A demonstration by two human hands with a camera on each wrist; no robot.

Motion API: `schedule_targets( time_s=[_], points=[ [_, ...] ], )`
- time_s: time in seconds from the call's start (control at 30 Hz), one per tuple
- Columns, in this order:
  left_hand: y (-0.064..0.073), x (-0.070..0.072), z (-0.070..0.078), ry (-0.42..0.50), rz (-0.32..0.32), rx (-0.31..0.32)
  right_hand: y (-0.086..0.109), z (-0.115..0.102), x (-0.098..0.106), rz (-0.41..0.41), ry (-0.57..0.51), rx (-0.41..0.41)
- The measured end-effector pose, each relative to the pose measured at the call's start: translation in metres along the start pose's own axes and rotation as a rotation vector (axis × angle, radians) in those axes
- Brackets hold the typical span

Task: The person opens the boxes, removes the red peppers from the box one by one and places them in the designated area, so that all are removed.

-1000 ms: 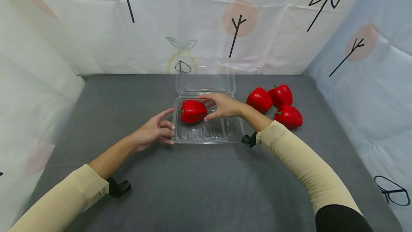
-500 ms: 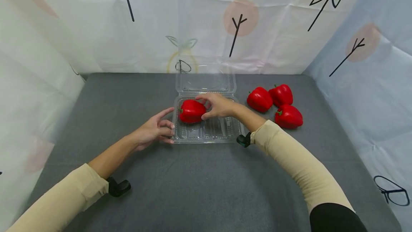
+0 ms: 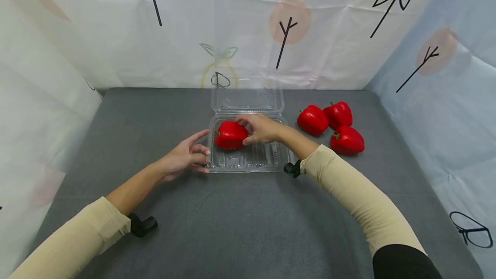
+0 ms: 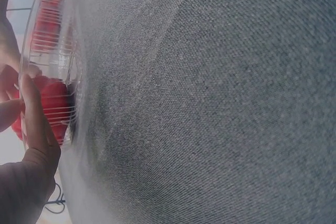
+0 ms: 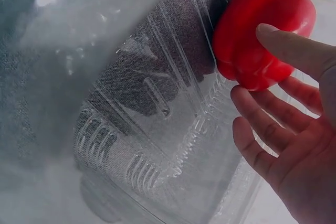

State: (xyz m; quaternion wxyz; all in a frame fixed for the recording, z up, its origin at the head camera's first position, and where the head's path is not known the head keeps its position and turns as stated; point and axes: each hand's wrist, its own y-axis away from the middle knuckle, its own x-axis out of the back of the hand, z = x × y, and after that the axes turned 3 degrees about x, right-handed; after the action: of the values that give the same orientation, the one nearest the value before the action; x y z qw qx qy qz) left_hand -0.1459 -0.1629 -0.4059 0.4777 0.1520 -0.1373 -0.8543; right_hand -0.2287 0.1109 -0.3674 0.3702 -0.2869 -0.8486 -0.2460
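Observation:
A red bell pepper [image 3: 231, 135] lies on its side in the left part of a clear plastic clamshell container [image 3: 252, 168]. My right hand [image 3: 261, 128] holds its right end. In the right wrist view, the thumb [image 5: 286, 43] presses on the pepper's side and other fingers reach under and behind it. My left hand [image 3: 186, 158] is at the container's left edge, fingers spread and touching the rim. The left wrist view shows those fingers [image 4: 35, 119] lying along the clear side wall, the pepper showing red through the plastic.
Three more red bell peppers [image 3: 312, 120] sit in a cluster on the grey table [image 3: 248, 227], right of the container. The container's clear lid [image 3: 249, 98] stands raised at the back. A patterned white cloth [image 3: 174, 46] hangs behind the table.
My right hand and the bell pepper have shifted slightly left inside the container, then a touch toward me. The left hand stays where it was.

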Motion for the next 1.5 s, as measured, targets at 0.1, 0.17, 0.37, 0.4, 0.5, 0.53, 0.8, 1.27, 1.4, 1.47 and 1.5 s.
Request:
schedule_targets(
  time_s=[0.1, 0.17, 0.37, 0.4, 0.5, 0.53, 0.8, 1.27, 1.4, 1.47, 1.5],
  points=[
    [0.001, 0.000, 0.000, 0.000, 0.001, 0.001, 0.000, 0.000, 0.000, -0.007, -0.002, 0.002],
    [0.001, 0.000, 0.001, 0.000, 0.000, 0.002, 0.000, 0.000, 0.000, -0.010, -0.001, 0.007],
    [0.001, 0.000, 0.001, 0.003, 0.000, -0.004, 0.003, -0.001, 0.003, -0.022, 0.017, 0.019],
    [0.001, -0.001, 0.000, 0.005, 0.000, -0.005, 0.003, -0.002, 0.004, -0.025, 0.020, 0.022],
    [0.001, -0.001, 0.000, 0.010, -0.001, -0.003, 0.006, -0.003, 0.005, -0.044, 0.017, 0.027],
    [0.001, -0.001, -0.001, 0.011, 0.000, -0.001, 0.007, -0.004, 0.006, -0.051, 0.013, 0.026],
    [0.001, -0.001, -0.001, 0.013, -0.002, -0.001, 0.022, -0.011, 0.011, -0.059, 0.056, 0.053],
    [0.000, -0.003, -0.001, 0.019, 0.010, -0.018, 0.074, -0.001, 0.035, 0.019, 0.012, 0.083],
    [0.000, -0.003, -0.001, 0.022, 0.011, -0.020, 0.092, 0.007, 0.043, 0.063, 0.000, 0.054],
    [0.000, -0.003, -0.001, 0.021, 0.008, -0.021, 0.100, 0.012, 0.047, 0.086, 0.004, 0.045],
    [0.000, -0.003, -0.002, 0.020, 0.006, -0.021, 0.103, 0.014, 0.048, 0.096, 0.006, 0.042]
  ],
)
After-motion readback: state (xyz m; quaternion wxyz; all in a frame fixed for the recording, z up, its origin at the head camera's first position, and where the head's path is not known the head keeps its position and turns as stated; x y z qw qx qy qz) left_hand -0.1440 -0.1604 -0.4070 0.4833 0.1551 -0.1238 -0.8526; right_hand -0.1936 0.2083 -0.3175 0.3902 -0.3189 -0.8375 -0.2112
